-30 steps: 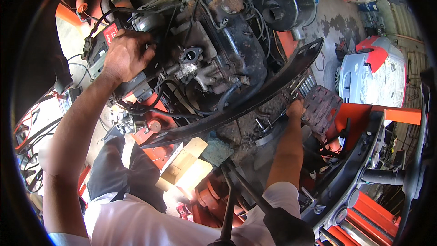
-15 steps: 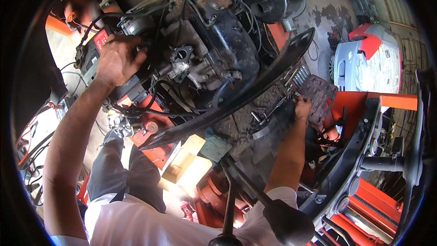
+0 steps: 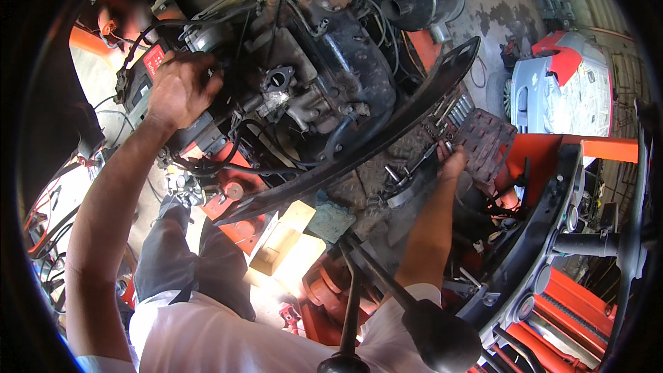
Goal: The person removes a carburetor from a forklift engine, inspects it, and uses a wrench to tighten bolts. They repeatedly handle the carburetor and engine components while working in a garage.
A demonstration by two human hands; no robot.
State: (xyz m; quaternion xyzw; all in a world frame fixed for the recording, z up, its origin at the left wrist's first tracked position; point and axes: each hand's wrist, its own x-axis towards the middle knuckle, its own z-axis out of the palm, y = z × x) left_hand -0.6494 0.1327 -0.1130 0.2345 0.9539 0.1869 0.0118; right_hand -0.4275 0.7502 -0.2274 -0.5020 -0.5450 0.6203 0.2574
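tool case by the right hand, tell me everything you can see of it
The tool case lies open, right of the curved black panel. Its dull maroon, plastic-looking shell has moulded recesses; shiny metal cylinders line its upper left. The right hand is beside it; contact is unclear.

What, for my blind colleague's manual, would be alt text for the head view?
A person's right hand is beside metal tools and a moulded tool case; the left hand lies over a red-labelled battery near an exposed engine.

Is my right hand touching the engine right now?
Apart: the head view shows the curved black bar lying between the right hand and the engine.
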